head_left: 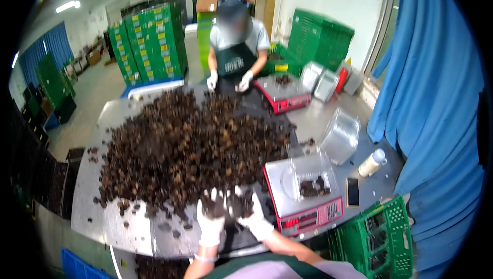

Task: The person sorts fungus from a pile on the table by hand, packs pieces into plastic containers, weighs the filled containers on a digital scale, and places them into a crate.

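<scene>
A wide heap of small dark brown pieces, which look like mushroom caps, covers much of the metal table. At the heap's near edge, my left hand in a white glove is cupped, palm up, around some of the dark pieces. Close beside it, my right hand, also gloved, cradles another handful; motion blurs both loads. To the right of my hands stands a red digital scale, with a clear plastic tray on its platform holding a few dark pieces.
Across the table stands a co-worker in white gloves beside a second red scale. Clear plastic trays, a bottle and a phone lie at the right. A green crate stands lower right, below a blue curtain.
</scene>
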The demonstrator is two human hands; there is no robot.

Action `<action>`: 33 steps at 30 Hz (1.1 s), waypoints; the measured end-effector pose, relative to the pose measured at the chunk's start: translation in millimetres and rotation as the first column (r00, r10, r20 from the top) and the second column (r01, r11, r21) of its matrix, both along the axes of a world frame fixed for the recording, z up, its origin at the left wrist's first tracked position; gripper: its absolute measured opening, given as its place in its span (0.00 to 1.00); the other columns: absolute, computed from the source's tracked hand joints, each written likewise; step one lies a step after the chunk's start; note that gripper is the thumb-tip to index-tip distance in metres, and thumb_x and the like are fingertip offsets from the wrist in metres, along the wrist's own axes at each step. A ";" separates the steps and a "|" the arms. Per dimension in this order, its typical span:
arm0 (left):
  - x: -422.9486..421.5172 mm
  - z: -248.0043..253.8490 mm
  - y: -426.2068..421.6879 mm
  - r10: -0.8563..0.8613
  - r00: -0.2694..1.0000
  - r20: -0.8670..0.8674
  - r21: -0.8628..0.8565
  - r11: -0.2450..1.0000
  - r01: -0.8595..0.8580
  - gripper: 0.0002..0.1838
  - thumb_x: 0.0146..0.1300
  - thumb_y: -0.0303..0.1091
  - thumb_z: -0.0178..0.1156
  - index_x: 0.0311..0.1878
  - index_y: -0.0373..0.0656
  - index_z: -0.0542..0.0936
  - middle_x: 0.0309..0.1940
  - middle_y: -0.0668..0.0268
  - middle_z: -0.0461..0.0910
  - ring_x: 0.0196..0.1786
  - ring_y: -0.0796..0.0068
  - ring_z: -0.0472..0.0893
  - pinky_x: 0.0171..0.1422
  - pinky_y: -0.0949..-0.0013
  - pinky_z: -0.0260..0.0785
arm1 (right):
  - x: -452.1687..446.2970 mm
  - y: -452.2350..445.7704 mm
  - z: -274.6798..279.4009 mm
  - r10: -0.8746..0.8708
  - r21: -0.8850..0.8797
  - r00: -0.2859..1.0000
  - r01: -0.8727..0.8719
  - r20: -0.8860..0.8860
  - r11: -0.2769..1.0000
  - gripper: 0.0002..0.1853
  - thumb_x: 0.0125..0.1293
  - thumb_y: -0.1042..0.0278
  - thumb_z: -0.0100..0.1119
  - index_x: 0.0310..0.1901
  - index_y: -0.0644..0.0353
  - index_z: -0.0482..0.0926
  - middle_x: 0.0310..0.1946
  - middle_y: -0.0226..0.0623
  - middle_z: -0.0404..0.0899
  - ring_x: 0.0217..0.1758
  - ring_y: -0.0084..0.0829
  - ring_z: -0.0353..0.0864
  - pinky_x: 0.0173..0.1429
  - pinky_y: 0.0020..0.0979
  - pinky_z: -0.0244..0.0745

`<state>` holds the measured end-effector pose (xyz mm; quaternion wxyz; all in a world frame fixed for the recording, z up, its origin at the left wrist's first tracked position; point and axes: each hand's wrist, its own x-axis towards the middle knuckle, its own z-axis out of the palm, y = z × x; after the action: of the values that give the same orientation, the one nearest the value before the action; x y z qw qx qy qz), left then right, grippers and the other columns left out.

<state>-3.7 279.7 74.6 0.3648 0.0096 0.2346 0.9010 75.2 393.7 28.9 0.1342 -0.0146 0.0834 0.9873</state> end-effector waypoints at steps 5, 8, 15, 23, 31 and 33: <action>11.1 31.2 18.8 -0.194 0.961 0.198 0.370 0.922 0.110 0.22 0.70 0.47 0.44 0.63 0.50 0.70 0.67 0.60 0.67 0.69 0.58 0.65 0.73 0.50 0.54 | 19.2 26.7 44.8 -0.157 0.248 0.988 0.154 -0.010 0.956 0.28 0.70 0.42 0.39 0.64 0.50 0.67 0.60 0.42 0.72 0.59 0.41 0.73 0.58 0.41 0.73; 22.0 39.1 45.8 -0.172 0.929 0.327 0.289 0.954 0.075 0.23 0.69 0.49 0.47 0.62 0.49 0.72 0.66 0.60 0.68 0.67 0.57 0.67 0.73 0.49 0.53 | 40.1 55.5 53.1 -0.178 0.218 0.984 0.177 -0.012 0.960 0.31 0.70 0.41 0.38 0.68 0.50 0.61 0.64 0.44 0.67 0.61 0.46 0.72 0.47 0.43 0.78; 61.5 56.7 120.1 -0.337 0.884 0.325 0.237 0.934 0.269 0.21 0.69 0.49 0.49 0.57 0.47 0.75 0.62 0.56 0.72 0.62 0.55 0.72 0.67 0.49 0.62 | 118.6 137.6 105.7 -0.461 0.608 0.860 0.249 0.220 0.754 0.24 0.74 0.46 0.40 0.52 0.62 0.70 0.42 0.37 0.77 0.39 0.29 0.79 0.42 0.32 0.81; 120.2 37.1 209.5 -0.276 0.938 -0.209 -0.184 0.953 0.239 0.15 0.68 0.42 0.55 0.50 0.41 0.78 0.42 0.65 0.81 0.44 0.74 0.79 0.47 0.71 0.73 | 192.2 214.2 114.1 -0.809 0.986 0.567 -0.145 0.155 0.087 0.16 0.62 0.75 0.61 0.52 0.62 0.74 0.44 0.33 0.77 0.48 0.26 0.76 0.56 0.29 0.72; 144.1 35.8 219.3 -0.387 0.265 -0.883 -0.469 0.696 -0.544 0.09 0.64 0.37 0.57 0.44 0.49 0.83 0.41 0.60 0.81 0.45 0.58 0.77 0.55 0.59 0.65 | 214.0 234.2 90.7 -0.786 0.997 0.619 -0.055 -0.003 -0.047 0.28 0.67 0.44 0.56 0.56 0.61 0.72 0.50 0.35 0.75 0.54 0.27 0.73 0.62 0.29 0.66; 143.6 35.7 217.7 -0.393 0.231 -0.890 -0.451 0.683 -0.574 0.10 0.68 0.29 0.54 0.46 0.37 0.81 0.41 0.63 0.81 0.44 0.74 0.78 0.52 0.70 0.68 | 217.9 234.0 97.2 -0.709 0.982 0.692 -0.002 0.138 0.189 0.38 0.68 0.30 0.36 0.58 0.61 0.71 0.51 0.35 0.76 0.54 0.30 0.74 0.63 0.32 0.65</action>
<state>139.9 497.4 110.3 0.0472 0.4032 0.7384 0.5385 293.1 627.7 126.1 0.3751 -0.2104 -0.5563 0.7110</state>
